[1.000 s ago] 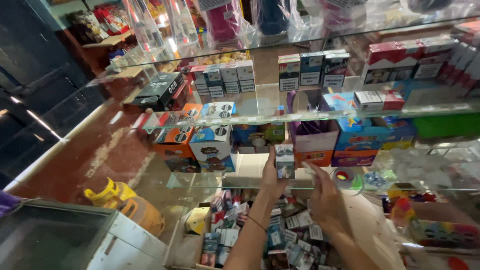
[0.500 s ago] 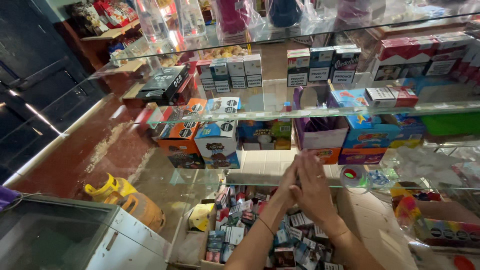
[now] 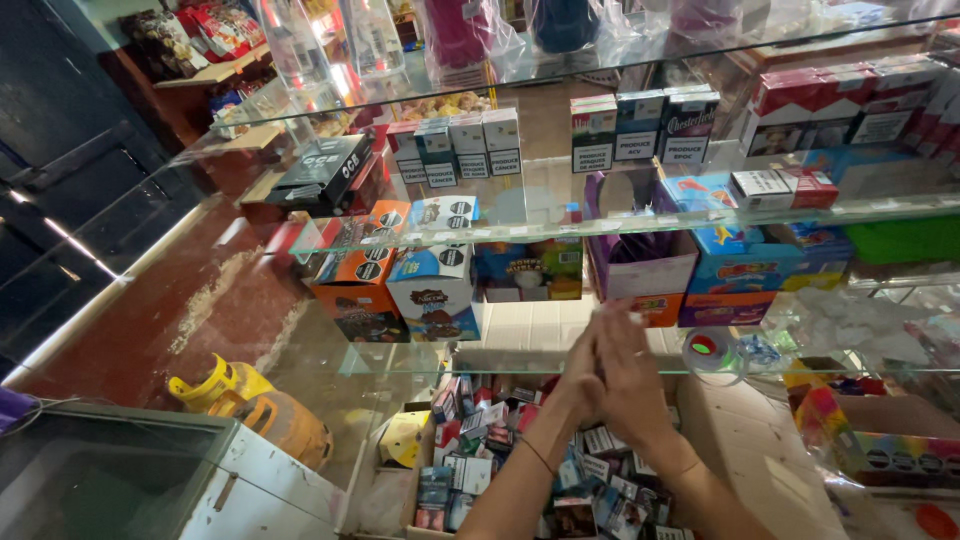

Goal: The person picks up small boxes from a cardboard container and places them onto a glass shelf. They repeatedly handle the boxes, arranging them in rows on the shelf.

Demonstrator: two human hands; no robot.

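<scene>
Both hands are pressed together, palm toward palm, fingers pointing up at the lower glass shelf; the left hand sits behind the right hand. Whatever they may clasp is hidden, so its axis cannot be told. Below that shelf, a box of loose cigarette packs lies under the wrists.

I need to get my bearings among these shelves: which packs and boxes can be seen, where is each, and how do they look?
Small upright packs: upper glass shelf, left of centre, white and grey-blue.
Red-and-white packs: upper shelf, right.
Flat black box: upper shelf, far left.
Orange carton: middle shelf, left.
Purple open box: middle shelf, centre.
Loose mixed packs: cardboard box below, under both hands, pressed together.
</scene>
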